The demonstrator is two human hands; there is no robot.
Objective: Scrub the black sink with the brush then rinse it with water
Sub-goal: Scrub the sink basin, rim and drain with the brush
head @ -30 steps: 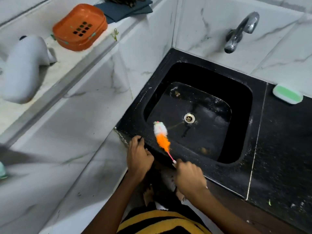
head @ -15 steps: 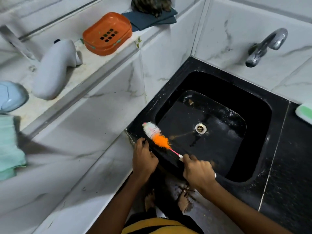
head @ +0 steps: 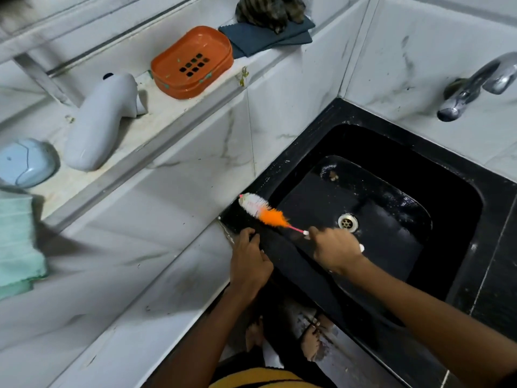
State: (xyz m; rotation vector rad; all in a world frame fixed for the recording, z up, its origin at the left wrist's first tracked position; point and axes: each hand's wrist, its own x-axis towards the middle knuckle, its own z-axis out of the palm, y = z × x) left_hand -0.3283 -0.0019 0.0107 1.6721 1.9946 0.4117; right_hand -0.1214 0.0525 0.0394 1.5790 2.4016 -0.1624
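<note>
The black sink (head: 305,152) fills the right half of the view, its wet basin showing a metal drain (head: 347,222). My right hand (head: 334,249) is shut on the pink handle of a bottle brush (head: 261,210) with white and orange bristles. The bristle end lies on the sink's left rim near the front corner. My left hand (head: 250,264) rests on the sink's front left edge, fingers curled over it, holding nothing else. A chrome tap (head: 475,85) juts from the back wall, with no water running.
A marble ledge (head: 173,113) at the left carries an orange soap dish (head: 193,63), a white bottle (head: 98,121) lying down, a blue object (head: 25,162), and dark cloths (head: 268,32). A green towel (head: 16,242) hangs at far left. My feet show below.
The brush head has swept left, from the basin's front left up onto the sink's left rim. My right hand followed over the basin. The view shifted left; my left hand stayed.
</note>
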